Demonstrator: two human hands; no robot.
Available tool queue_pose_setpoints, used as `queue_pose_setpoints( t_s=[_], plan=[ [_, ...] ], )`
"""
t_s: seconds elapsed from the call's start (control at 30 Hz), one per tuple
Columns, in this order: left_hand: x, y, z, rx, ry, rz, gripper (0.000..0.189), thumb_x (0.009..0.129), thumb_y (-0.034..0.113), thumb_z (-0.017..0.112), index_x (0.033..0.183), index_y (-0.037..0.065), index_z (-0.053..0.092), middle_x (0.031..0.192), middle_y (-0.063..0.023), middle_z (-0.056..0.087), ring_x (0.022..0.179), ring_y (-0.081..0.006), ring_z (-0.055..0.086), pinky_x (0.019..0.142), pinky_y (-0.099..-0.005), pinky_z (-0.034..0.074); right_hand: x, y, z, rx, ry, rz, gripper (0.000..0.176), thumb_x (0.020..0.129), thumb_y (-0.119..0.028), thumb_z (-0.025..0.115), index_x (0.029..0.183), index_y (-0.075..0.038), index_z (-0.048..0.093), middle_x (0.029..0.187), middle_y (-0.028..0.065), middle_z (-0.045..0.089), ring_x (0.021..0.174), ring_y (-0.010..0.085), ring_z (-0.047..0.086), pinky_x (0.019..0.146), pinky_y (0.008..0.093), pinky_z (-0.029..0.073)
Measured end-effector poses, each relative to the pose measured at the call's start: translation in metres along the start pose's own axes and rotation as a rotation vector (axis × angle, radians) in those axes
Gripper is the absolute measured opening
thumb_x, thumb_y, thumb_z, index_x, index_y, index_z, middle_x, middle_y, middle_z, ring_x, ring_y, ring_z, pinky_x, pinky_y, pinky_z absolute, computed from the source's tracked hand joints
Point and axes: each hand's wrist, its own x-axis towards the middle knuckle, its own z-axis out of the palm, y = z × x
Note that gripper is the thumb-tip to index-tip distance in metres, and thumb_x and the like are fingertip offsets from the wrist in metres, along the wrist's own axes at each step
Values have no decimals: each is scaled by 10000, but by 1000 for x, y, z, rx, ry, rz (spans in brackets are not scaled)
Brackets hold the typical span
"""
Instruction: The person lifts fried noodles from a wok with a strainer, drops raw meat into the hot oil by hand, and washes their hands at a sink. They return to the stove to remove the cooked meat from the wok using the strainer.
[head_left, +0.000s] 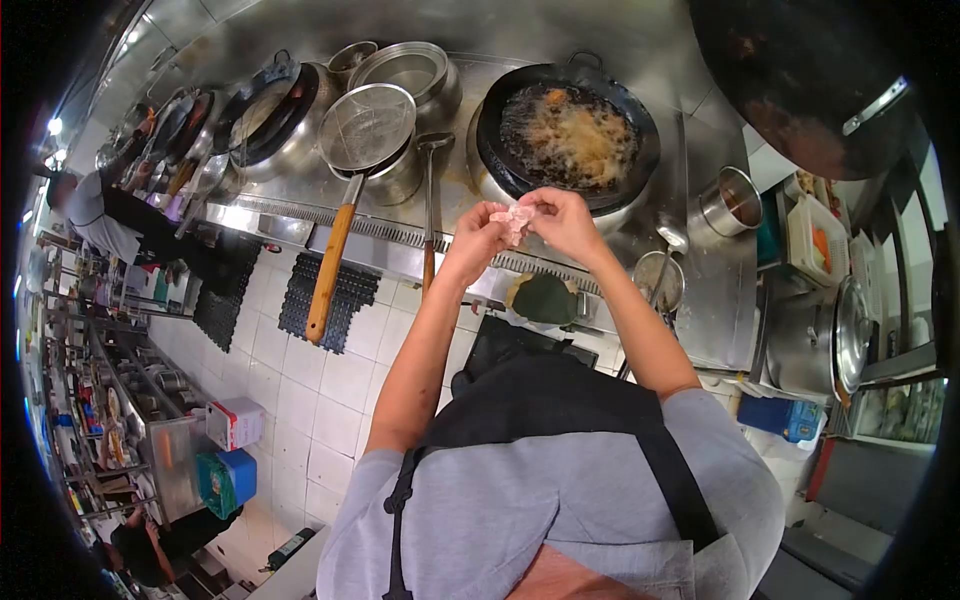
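A small pale pink piece of raw meat (514, 222) is held between my two hands, in front of the near rim of a wok. My left hand (478, 238) pinches its left side. On its right side the fingers of my right hand (562, 222) are closed. Just beyond my hands, the black wok (490, 135) holds bubbling oil with golden frying pieces (580, 140) in it. A long-handled ladle (434, 145) lies left of the wok, beside a round wire strainer (368, 125) with a wooden handle, which rests over a metal pot.
More woks (265, 120) stand along the stove at the left, where a person (100, 215) stands. Another person (170, 545) is at the lower left. Right of the wok are a metal pot (730, 203), a small pot (660, 280) with a ladle, and a large lidded pot (805, 340).
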Motion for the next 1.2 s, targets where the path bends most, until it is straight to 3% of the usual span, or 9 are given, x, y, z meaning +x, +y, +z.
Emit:
queue_pose_setpoints(
  t_s=[0.23,0.33,0.43,0.6,0.7,0.77,0.97,1.07,1.2],
  plan=[
    [-6,7,-1,23,-14,-59,177,868,-50,537,1042,-16,537,972,-117,619,890,-269,662,829,-397,573,-8,-26,-4,-532,-12,-274,192,756,-109,677,925,-26,711,744,145,642,670,274,630,662,340,516],
    [-11,9,-13,-140,-3,-12,148,886,-27,555,1033,-20,538,982,-126,617,909,-290,663,865,-406,570,2,-18,-33,-546,122,-228,130,768,-93,654,866,-28,710,752,151,651,659,247,639,650,323,509],
    [-18,17,-11,-261,-9,38,153,885,-38,542,1038,-26,530,1028,-153,627,967,-322,667,856,-393,572,19,8,-74,-81,150,120,104,798,-69,667,884,-25,704,773,118,691,688,183,665,648,303,512],
    [-18,14,-11,-158,-54,20,304,861,-93,525,1162,-53,518,1179,-209,601,1138,-420,600,935,-441,555,45,39,-117,-710,237,91,125,804,-13,650,922,24,663,861,149,689,760,281,670,710,361,522],
    [-14,8,-6,-177,-42,39,300,853,-93,549,1146,-50,503,1172,-218,598,1067,-418,638,890,-415,583,48,41,-123,-853,250,-15,140,810,-63,671,926,14,673,891,177,679,824,361,655,751,398,521],
    [-13,7,-3,-154,14,58,287,842,-97,554,1119,-45,496,1130,-207,614,1042,-413,650,867,-412,593,45,17,-114,-879,291,-160,154,816,-98,685,940,-7,699,881,178,693,836,361,655,761,405,521],
    [0,-5,14,-51,104,106,256,815,-120,527,1042,-2,506,983,-134,653,890,-284,689,773,-359,599,-15,-55,-3,-488,-124,-198,221,784,-74,650,989,-19,713,862,198,689,787,366,669,729,386,539],
    [8,-15,10,-9,140,148,264,811,-128,519,1037,7,512,958,-111,650,807,-209,669,728,-324,582,-17,-38,5,-481,-8,-106,230,766,-69,653,977,-1,713,853,214,680,777,369,664,718,395,535],
    [16,-21,-9,-256,166,208,290,794,-143,529,1042,6,509,949,-103,637,804,-178,647,723,-331,572,-12,-4,-29,-530,171,-164,193,815,-44,646,988,2,717,854,142,702,701,229,658,667,320,519]
  ],
)
